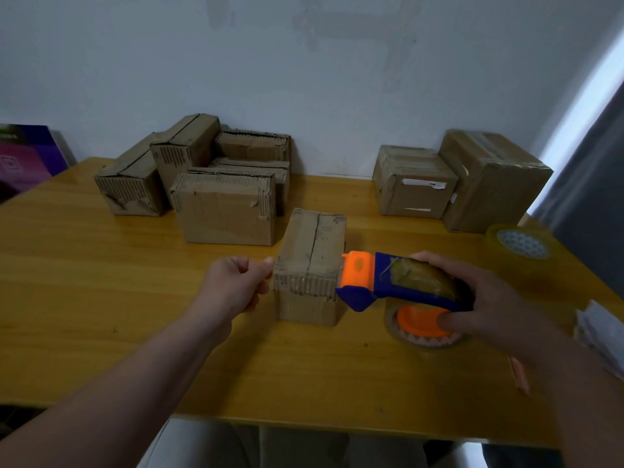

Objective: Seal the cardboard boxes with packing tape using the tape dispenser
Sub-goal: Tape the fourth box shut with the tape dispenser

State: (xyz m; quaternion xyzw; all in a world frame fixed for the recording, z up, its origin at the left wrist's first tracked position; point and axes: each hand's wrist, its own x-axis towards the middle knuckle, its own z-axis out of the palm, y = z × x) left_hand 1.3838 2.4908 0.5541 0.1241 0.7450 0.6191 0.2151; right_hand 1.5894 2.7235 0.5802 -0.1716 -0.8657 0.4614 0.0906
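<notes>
Head cam: box (310, 251) mid-table (101, 298). R hand (489, 298) fingers clamped round dispenser (398, 282), orange head at box's right top edge. L hand (233, 285) fingers curled, nothing seen in them, just left of box. 1 tape roll (520, 248) far right.

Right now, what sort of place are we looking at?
Probably a makeshift packing spot in a plain room: cardboard boxes grouped on a wooden table against a bare wall, a spare tape roll, and a dispenser in the right hand.
</notes>
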